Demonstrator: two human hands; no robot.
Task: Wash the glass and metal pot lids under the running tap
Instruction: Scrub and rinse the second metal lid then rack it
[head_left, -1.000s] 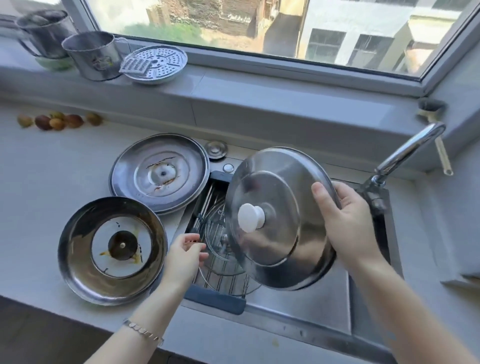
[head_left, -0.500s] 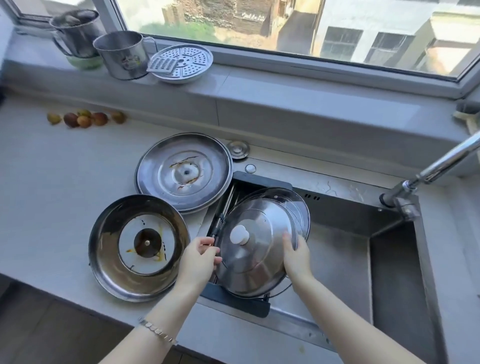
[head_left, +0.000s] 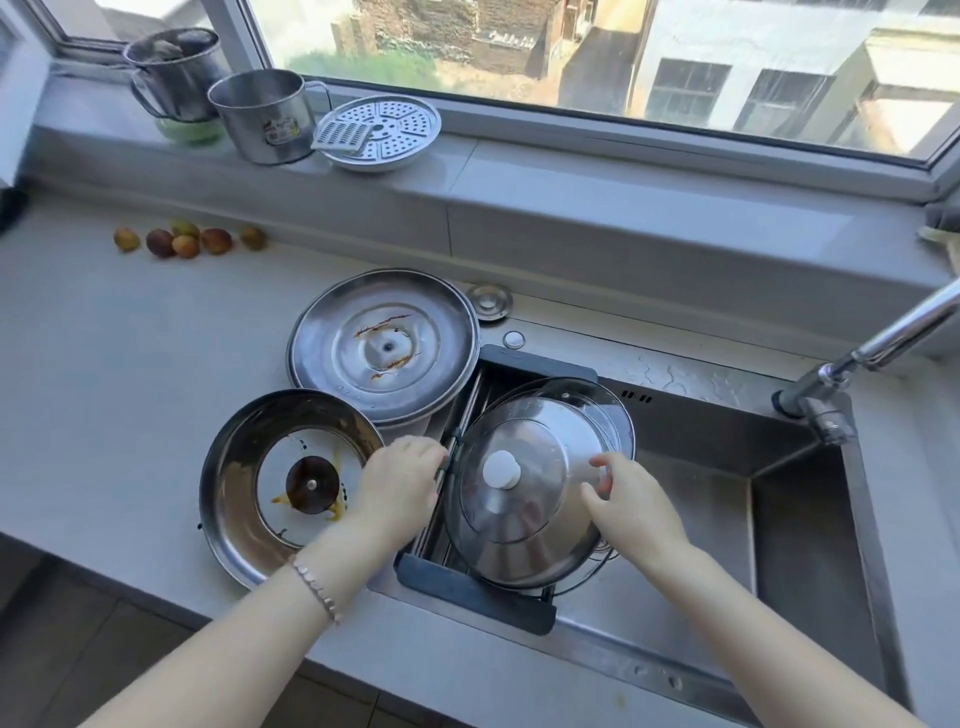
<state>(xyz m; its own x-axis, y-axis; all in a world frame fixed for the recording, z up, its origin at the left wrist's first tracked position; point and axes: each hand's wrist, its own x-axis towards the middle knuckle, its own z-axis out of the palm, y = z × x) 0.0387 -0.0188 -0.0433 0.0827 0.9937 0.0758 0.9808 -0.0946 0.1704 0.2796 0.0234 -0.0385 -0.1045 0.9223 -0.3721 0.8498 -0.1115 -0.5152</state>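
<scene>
Domed stainless-steel pot lid (head_left: 524, 525) with a white knob lies knob-up on the dark-framed wire rack (head_left: 467, 592) that spans the left end of the steel sink (head_left: 701, 519). It overlaps a clear glass lid (head_left: 613, 410), whose rim shows behind its far edge.

The right hand (head_left: 636, 501) is over the domed lid's right side, fingers apart and loosely bent, with the tips at the metal. The left hand (head_left: 397, 486) sits at the rack's left rail. Its fingers curl downward out of sight, so I cannot tell whether it holds anything.

On the grey counter (head_left: 130, 364), by the sink's back-left corner, a large flat steel lid (head_left: 384, 343) lies underside up with brown streaks. Nearer the counter's front edge, a steel-rimmed lid with a glass centre (head_left: 311, 486) lies underside up, stained yellow-brown.

A chrome tap (head_left: 893, 338) rises at the sink's back-right corner. Small round fruits (head_left: 187, 241) sit along the counter's back edge. Steel mugs (head_left: 265, 117) and a perforated steamer plate (head_left: 389, 130) stand on the windowsill (head_left: 623, 171).
</scene>
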